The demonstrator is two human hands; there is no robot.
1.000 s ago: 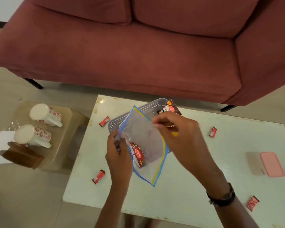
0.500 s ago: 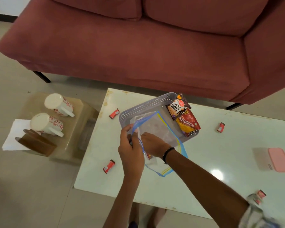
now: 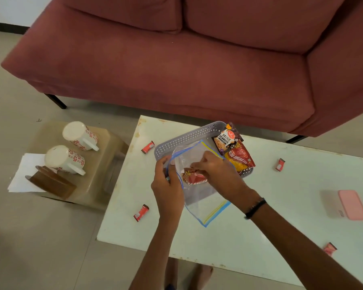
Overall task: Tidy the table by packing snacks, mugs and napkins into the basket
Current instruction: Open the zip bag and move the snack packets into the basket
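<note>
From the head camera, the person's left hand (image 3: pixel 167 186) pinches the left edge of a clear zip bag (image 3: pixel 199 185) with blue and yellow seal strips, fingers closed on the plastic. The right hand (image 3: pixel 215 171) reaches into the bag's open mouth; its fingers are closed around a red snack packet (image 3: pixel 194 178) that shows through the plastic. The bag hangs over the white surface (image 3: pixel 281 206), and its upper part overlaps the near side of the grey perforated basket (image 3: pixel 189 136).

The basket sits on the far middle of the surface. In its right end lie a salted peanuts packet (image 3: pixel 225 139) and a red bhujia packet (image 3: pixel 240 159), one overlapping the other.

Small red candy wrappers lie scattered on the surface: one (image 3: pixel 148 147) just left of the basket, one (image 3: pixel 141 212) near the front left edge, one (image 3: pixel 280 164) to the right of the basket, and one (image 3: pixel 330 249) near the front right edge. A pink case (image 3: pixel 352 204) rests at the right edge.

On a low beige stool (image 3: pixel 99 174) left of the surface, two floral mugs (image 3: pixel 80 136) (image 3: pixel 64 160) lie on their sides, beside a wooden napkin holder (image 3: pixel 50 183) and white napkins (image 3: pixel 24 176). A red sofa (image 3: pixel 176 59) stands behind.
</note>
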